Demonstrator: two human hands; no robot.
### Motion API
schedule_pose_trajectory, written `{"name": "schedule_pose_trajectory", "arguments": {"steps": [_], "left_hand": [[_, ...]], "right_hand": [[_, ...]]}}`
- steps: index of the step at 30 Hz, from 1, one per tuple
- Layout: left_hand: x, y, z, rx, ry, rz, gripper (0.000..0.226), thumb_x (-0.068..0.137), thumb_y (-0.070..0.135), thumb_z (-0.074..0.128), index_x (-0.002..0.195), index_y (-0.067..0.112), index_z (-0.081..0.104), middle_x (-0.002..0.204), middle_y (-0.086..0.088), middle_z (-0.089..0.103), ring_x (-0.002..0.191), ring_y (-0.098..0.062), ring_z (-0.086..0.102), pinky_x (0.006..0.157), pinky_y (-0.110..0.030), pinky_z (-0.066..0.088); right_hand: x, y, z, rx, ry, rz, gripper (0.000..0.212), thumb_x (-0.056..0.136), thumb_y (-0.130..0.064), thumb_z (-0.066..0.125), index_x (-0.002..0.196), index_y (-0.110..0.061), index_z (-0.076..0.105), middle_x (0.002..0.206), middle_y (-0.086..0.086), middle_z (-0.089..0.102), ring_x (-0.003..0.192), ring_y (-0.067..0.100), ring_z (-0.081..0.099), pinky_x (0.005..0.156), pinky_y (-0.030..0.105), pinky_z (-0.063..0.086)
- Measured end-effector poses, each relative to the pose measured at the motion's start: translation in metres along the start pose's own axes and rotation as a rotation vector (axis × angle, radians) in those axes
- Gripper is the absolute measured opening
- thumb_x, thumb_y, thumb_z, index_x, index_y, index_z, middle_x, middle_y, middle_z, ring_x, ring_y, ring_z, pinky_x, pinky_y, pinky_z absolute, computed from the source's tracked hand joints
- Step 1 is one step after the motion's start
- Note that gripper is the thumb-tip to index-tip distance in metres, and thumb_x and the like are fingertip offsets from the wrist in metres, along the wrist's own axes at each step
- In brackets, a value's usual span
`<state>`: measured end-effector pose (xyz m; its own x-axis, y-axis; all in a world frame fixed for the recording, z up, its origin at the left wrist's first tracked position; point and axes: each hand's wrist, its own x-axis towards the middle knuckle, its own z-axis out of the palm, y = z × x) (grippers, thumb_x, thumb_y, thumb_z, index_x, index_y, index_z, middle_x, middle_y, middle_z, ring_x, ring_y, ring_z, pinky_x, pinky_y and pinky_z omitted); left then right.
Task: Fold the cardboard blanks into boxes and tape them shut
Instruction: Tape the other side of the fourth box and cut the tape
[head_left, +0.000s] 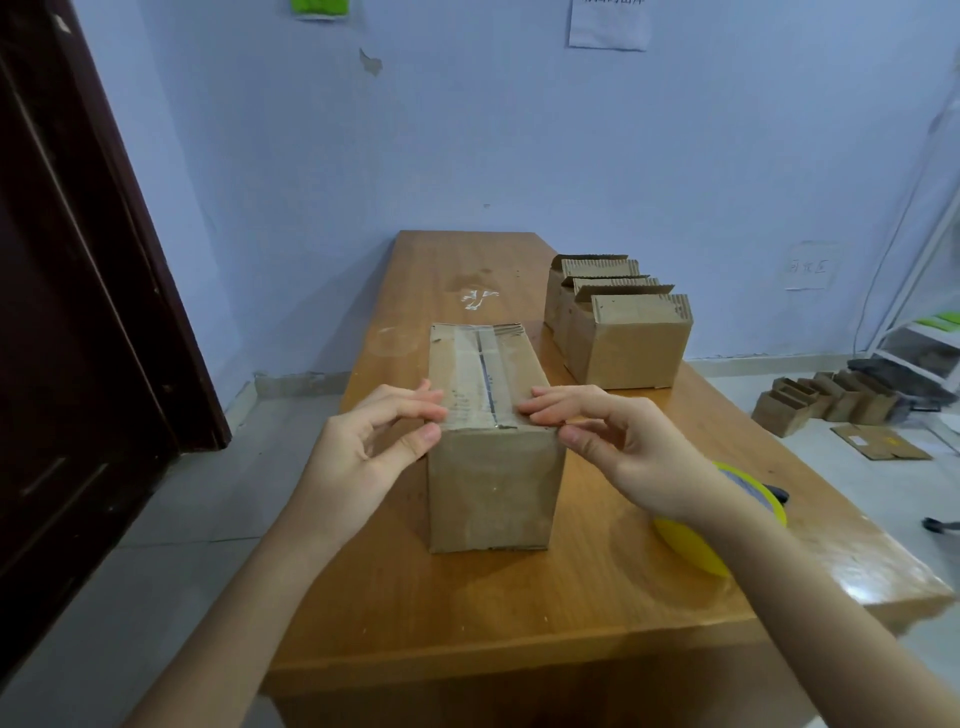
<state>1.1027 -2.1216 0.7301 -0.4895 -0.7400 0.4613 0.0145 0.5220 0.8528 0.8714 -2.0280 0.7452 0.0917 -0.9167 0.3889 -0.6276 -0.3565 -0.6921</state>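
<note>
A: Where does the work stand?

B: The taped cardboard box (491, 415) sits near the front middle of the wooden table (519, 613), long side running away from the person. Clear tape (480, 369) already covers the top seam. The left hand (374, 441) pinches the near left top corner, thumb on the front face and fingers on top; the right hand (618, 441) does the same at the near right corner.

A: So what is the step?

B: I judge it to be pressing the tape end down over the near edge. To do it well, rub outward from the seam toward each corner, so no bubbles or lifted edges remain, and keep the flaps level while pressing.

A: Any risk?

B: The box looks light and could slide on the glossy tabletop, so press down rather than forward.

A: And afterwards?

B: The yellow tape dispenser (691, 545) lies just right of the box, partly hidden under the right forearm. Three folded boxes with open flaps (623, 332) wait at the far right of the table, seemingly untaped on top.
</note>
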Motion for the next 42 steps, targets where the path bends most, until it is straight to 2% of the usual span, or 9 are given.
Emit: {"name": "schedule_pose_trajectory", "arguments": {"steps": [3, 6, 10, 13, 20, 23, 29, 36, 42], "left_hand": [[0.000, 0.000, 0.001, 0.048, 0.008, -0.014, 0.014, 0.083, 0.012, 0.064, 0.094, 0.017, 0.072, 0.109, 0.015, 0.067, 0.117, 0.007, 0.051, 0.104, -0.019, 0.039], [0.001, 0.001, 0.005, 0.101, 0.054, -0.012, 0.009, 0.084, 0.014, 0.068, 0.091, 0.019, 0.071, 0.108, 0.019, 0.064, 0.114, 0.007, 0.051, 0.098, -0.029, 0.045], [0.002, 0.010, 0.012, 0.196, 0.029, -0.016, 0.038, 0.066, 0.056, 0.064, 0.087, 0.024, 0.061, 0.105, 0.028, 0.051, 0.107, 0.009, 0.048, 0.074, -0.010, 0.045], [0.003, 0.013, 0.019, 0.393, 0.057, -0.022, 0.047, 0.061, 0.076, 0.055, 0.084, 0.035, 0.052, 0.106, 0.025, 0.045, 0.099, 0.004, 0.049, 0.076, -0.027, 0.052], [0.002, 0.007, 0.020, 0.465, 0.060, 0.060, 0.021, 0.083, 0.045, 0.058, 0.095, 0.031, 0.049, 0.112, 0.019, 0.037, 0.099, 0.007, 0.043, 0.075, -0.011, 0.037], [0.010, 0.002, 0.004, 0.409, 0.105, -0.016, 0.025, 0.085, 0.034, 0.062, 0.106, 0.028, 0.049, 0.118, 0.012, 0.036, 0.107, -0.004, 0.047, 0.087, -0.023, 0.041], [0.051, -0.003, -0.020, 0.553, 0.166, -0.151, 0.012, 0.090, 0.026, 0.061, 0.095, 0.017, 0.054, 0.108, 0.002, 0.048, 0.095, -0.008, 0.052, 0.077, -0.025, 0.039], [0.112, 0.007, -0.031, 0.670, -0.115, -0.321, 0.026, 0.088, 0.043, 0.060, 0.088, 0.020, 0.072, 0.078, -0.001, 0.065, 0.071, -0.022, 0.059, 0.075, -0.037, 0.054], [0.150, 0.012, 0.009, 0.749, -0.378, -0.235, 0.031, 0.090, 0.027, 0.062, 0.116, 0.011, 0.065, 0.124, -0.005, 0.060, 0.115, -0.021, 0.053, 0.102, -0.036, 0.041]], "right_hand": [[0.015, -0.020, -0.031, -0.058, -0.246, 0.126, 0.031, 0.095, -0.015, 0.052, 0.126, -0.019, 0.059, 0.128, -0.014, 0.059, 0.123, -0.004, 0.048, 0.100, 0.015, 0.041], [0.057, -0.025, -0.043, -0.152, -0.087, 0.187, 0.033, 0.098, -0.027, 0.049, 0.128, -0.017, 0.057, 0.128, -0.007, 0.059, 0.120, 0.004, 0.053, 0.103, 0.023, 0.040], [0.113, -0.012, -0.031, -0.393, -0.115, 0.306, 0.044, 0.101, -0.030, 0.043, 0.140, -0.011, 0.043, 0.143, 0.005, 0.046, 0.132, 0.018, 0.042, 0.108, 0.031, 0.032], [0.135, 0.000, -0.020, -0.508, -0.230, 0.401, 0.050, 0.101, -0.036, 0.040, 0.144, -0.010, 0.036, 0.149, 0.007, 0.038, 0.136, 0.022, 0.037, 0.109, 0.032, 0.028], [0.142, 0.009, -0.025, -0.857, -0.212, 0.405, 0.051, 0.097, -0.047, 0.040, 0.139, -0.017, 0.045, 0.140, 0.009, 0.044, 0.126, 0.029, 0.043, 0.103, 0.043, 0.039], [0.132, 0.011, -0.039, -0.923, -0.230, 0.426, 0.052, 0.096, -0.051, 0.041, 0.124, -0.011, 0.057, 0.118, 0.009, 0.061, 0.103, 0.025, 0.057, 0.082, 0.035, 0.047], [0.101, 0.004, -0.058, -0.704, -0.347, 0.629, 0.056, 0.094, -0.055, 0.041, 0.105, -0.002, 0.058, 0.085, 0.015, 0.069, 0.070, 0.024, 0.065, 0.061, 0.028, 0.048], [0.059, -0.027, -0.058, -0.146, -0.151, 0.816, 0.027, 0.095, -0.023, 0.054, 0.095, 0.005, 0.057, 0.065, 0.010, 0.071, 0.048, 0.013, 0.064, 0.051, 0.020, 0.050], [0.026, -0.060, -0.042, -0.053, -0.228, 0.807, 0.033, 0.099, -0.026, 0.048, 0.096, 0.006, 0.056, 0.069, 0.008, 0.073, 0.055, 0.013, 0.069, 0.062, 0.022, 0.055]]}}
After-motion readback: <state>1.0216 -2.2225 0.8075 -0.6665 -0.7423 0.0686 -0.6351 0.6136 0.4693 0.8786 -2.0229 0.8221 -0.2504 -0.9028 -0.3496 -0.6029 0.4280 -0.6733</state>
